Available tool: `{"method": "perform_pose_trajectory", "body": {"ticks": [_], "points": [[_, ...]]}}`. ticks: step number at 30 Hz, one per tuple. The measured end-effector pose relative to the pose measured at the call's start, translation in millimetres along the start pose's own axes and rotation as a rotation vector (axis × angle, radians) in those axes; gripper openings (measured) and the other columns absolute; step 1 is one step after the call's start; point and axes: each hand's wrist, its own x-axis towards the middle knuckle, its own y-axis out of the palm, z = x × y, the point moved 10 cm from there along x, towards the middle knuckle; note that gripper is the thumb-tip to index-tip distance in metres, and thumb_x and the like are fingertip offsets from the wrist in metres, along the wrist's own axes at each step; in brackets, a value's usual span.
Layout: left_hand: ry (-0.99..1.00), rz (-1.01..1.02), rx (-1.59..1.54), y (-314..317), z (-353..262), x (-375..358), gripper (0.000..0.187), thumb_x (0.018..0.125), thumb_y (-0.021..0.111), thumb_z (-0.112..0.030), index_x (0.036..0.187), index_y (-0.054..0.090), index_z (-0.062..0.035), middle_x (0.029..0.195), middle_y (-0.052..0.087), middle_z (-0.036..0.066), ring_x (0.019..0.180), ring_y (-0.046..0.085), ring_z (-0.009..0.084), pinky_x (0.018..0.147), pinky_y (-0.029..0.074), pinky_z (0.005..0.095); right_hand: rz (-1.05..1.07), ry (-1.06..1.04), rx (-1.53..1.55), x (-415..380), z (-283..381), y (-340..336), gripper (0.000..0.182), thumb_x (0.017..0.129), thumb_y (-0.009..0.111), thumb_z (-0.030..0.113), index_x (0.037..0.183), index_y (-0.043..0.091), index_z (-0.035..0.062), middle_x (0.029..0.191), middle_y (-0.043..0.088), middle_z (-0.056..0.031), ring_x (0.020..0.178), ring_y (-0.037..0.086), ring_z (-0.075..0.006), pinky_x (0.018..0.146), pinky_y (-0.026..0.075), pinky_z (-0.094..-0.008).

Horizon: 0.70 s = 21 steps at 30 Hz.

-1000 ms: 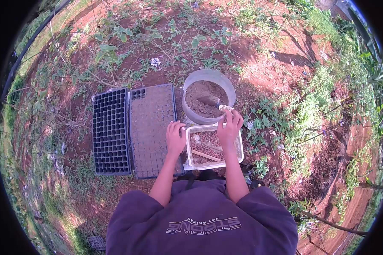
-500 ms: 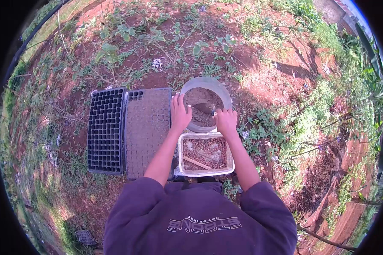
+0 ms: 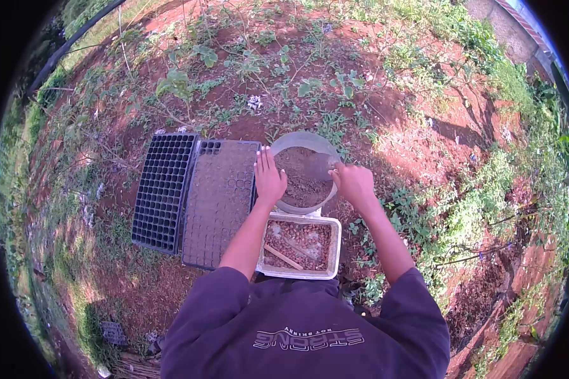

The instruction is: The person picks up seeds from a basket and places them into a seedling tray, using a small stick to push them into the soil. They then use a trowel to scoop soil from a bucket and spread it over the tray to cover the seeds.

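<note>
A round, pale, see-through tub (image 3: 305, 140) holds brown soil (image 3: 297, 180). My left hand (image 3: 270, 180) lies along the tub's left rim, its fingers stretched out. At the opposite rim my right hand (image 3: 354, 183) is closed on a hand trowel (image 3: 319, 166), whose blade is blurred over the soil. Most of its handle is hidden in my fingers. Left of my left hand is a cell seedling tray (image 3: 218, 196) filled with soil. Below the tub sits a white rectangular basket (image 3: 297, 274) with reddish-brown seeds or pellets (image 3: 310, 239) and a wooden stick (image 3: 282, 257) inside.
An unfilled black seedling tray (image 3: 164, 192) lies at the far left, alongside the filled one. Weeds and red soil (image 3: 417, 142) surround the work spot. A small dark tray (image 3: 114, 333) lies at the lower left, and a wall (image 3: 502, 25) stands at the upper right.
My right hand has drawn the trowel from the soil's middle to the tub's right side. My left hand stays at the left rim. The whole view has shifted and tilted slightly.
</note>
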Motion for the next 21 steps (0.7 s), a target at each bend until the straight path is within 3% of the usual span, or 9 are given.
{"method": "perform_pose_trajectory", "body": {"ticks": [5, 15, 17, 21], "points": [[0.036, -0.040, 0.053, 3.3, 0.7, -0.6, 0.083, 0.083, 0.057, -0.021, 0.148, 0.010, 0.0019, 0.152, 0.020, 0.021, 0.141, 0.019, 0.0387, 0.114, 0.022, 0.0497, -0.050, 0.230, 0.066, 15.4, -30.4, 4.3, 0.029, 0.087, 0.060, 0.035, 0.083, 0.066, 0.0059, 0.068, 0.065, -0.0173, 0.064, 0.066, -0.0348, 0.060, 0.053, -0.0453], [0.038, 0.009, 0.031, 4.5, 0.5, 1.4, 0.084, 0.083, 0.057, -0.020, 0.147, 0.009, 0.0039, 0.151, 0.020, 0.023, 0.141, 0.018, 0.0397, 0.115, 0.021, 0.0463, -0.072, 0.317, 0.087, 22.6, -21.2, 50.4, 0.031, 0.087, 0.060, 0.034, 0.079, 0.069, 0.0048, 0.074, 0.067, -0.0188, 0.069, 0.068, -0.0360, 0.064, 0.054, -0.0459], [0.042, 0.010, 0.023, 6.0, 1.2, 0.0, 0.084, 0.082, 0.058, -0.020, 0.147, 0.009, 0.0041, 0.151, 0.021, 0.023, 0.141, 0.019, 0.0405, 0.115, 0.021, 0.0458, -0.031, 0.510, 0.240, 14.4, -41.9, 68.6, 0.032, 0.081, 0.066, 0.038, 0.087, 0.072, 0.0073, 0.080, 0.069, -0.0197, 0.078, 0.068, -0.0366, 0.073, 0.054, -0.0451], [0.076, -0.025, -0.033, 2.3, -1.5, -1.4, 0.083, 0.082, 0.058, -0.019, 0.146, 0.011, 0.0055, 0.149, 0.023, 0.025, 0.139, 0.021, 0.0435, 0.115, 0.021, 0.0454, 0.133, 0.559, 0.335, 0.5, -39.2, 83.1, 0.039, 0.075, 0.071, 0.043, 0.090, 0.073, 0.0072, 0.082, 0.069, -0.0195, 0.082, 0.068, -0.0352, 0.079, 0.053, -0.0427]]}}
